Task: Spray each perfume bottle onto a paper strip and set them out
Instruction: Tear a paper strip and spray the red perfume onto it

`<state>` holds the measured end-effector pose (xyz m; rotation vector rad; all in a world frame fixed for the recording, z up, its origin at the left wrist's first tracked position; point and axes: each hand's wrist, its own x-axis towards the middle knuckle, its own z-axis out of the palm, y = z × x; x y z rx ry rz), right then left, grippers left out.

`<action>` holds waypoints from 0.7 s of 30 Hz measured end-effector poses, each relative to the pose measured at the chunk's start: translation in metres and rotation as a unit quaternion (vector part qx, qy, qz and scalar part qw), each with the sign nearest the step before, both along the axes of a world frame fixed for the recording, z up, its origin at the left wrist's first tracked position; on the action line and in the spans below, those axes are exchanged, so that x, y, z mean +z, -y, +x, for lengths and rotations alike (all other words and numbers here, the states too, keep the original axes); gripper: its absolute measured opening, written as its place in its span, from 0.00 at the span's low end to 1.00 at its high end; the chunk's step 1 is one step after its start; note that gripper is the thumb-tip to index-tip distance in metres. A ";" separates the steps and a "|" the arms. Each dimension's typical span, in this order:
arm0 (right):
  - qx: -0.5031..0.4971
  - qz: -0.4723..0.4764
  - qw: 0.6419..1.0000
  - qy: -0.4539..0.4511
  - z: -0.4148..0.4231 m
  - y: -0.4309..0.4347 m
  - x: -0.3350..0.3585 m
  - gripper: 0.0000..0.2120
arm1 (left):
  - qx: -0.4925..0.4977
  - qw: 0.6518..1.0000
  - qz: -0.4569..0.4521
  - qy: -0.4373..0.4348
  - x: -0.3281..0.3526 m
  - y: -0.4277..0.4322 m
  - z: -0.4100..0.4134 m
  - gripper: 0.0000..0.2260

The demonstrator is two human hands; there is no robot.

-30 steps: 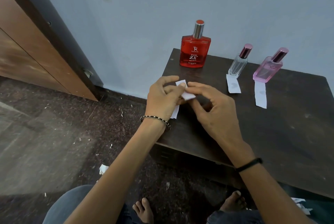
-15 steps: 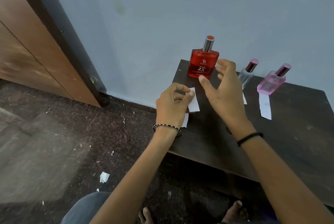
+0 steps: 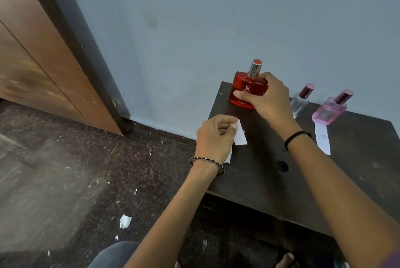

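While the red bottle (image 3: 244, 92) stands upright, the right hand (image 3: 268, 99) now clamps it; left hand (image 3: 214, 138) still pinches the strip (image 3: 240, 135).

- A pale blue wall (image 3: 216, 19) fills the back of the room, plain, with a faint smudge above the table.
- A dark wooden table (image 3: 270, 181) stands pushed against that wall, its top scuffed, with a round hole in it.
- Left of the table, a brown wooden door (image 3: 32, 51) sits in a dark frame (image 3: 71, 40) meeting the wall.
- Below the table, a dark speckled stone floor (image 3: 65, 170) spreads out to the left, dusty and littered with small white paper scraps (image 3: 125, 221).
- A paler, hazy band of light lies across the floor, left of the table.
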<state>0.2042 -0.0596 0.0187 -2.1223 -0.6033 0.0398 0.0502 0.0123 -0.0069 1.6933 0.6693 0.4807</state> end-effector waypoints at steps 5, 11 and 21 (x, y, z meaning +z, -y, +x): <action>0.002 0.025 0.999 0.020 -0.029 0.025 0.007 0.26 | 0.005 0.999 0.034 -0.008 0.000 0.002 0.000 0.08; -0.020 0.177 0.970 -0.165 -0.079 0.083 0.020 0.26 | 0.015 0.999 0.040 0.007 0.004 0.004 -0.001 0.08; 0.054 0.272 0.898 -0.342 -0.107 0.125 -0.002 0.26 | -0.038 0.998 -0.004 0.056 0.017 0.033 0.009 0.12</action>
